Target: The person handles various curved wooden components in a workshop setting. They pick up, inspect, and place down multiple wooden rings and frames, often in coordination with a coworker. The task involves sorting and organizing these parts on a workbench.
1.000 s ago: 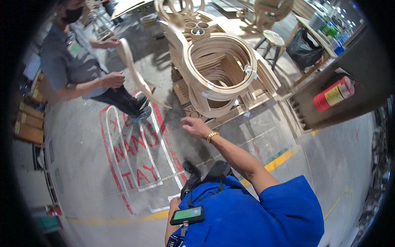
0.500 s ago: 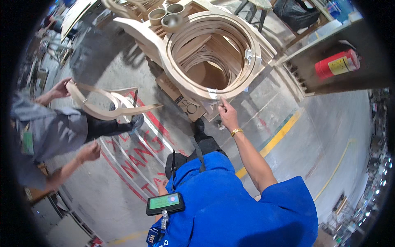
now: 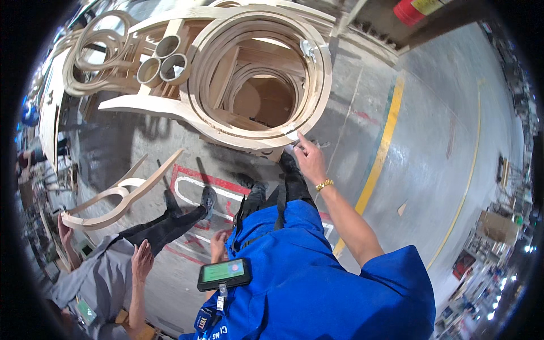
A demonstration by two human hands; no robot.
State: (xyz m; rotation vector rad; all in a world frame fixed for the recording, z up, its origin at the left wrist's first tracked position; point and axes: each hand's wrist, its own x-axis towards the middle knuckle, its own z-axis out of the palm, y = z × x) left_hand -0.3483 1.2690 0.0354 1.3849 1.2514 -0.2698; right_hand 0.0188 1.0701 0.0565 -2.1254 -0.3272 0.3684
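Observation:
My right hand (image 3: 310,161) is at the near edge of a stack of round wooden frames (image 3: 322,107). Its fingers are bent, with the tips closed on the top ring's rim beside a white patch (image 3: 291,135) that looks like paper or tape. A second whitish patch (image 3: 307,50) is on the ring's far right side. Low at my left side, next to the blue shirt, is my left hand (image 3: 219,246). Its fingers are partly hidden, and I see nothing held in it.
On the left a co-worker (image 3: 96,272) in grey holds a curved wooden frame (image 3: 107,221). Three short tubes (image 3: 148,72) stand beside the rings, with thin bent wooden hoops (image 3: 71,68) farther left. A red fire extinguisher (image 3: 412,12) is at the upper right. A yellow line (image 3: 381,161) crosses the floor.
My view has turned, so the ring stack appears farther left and the extinguisher higher. My right hand stays at the ring's rim. The co-worker and their curved frame appear lower in view.

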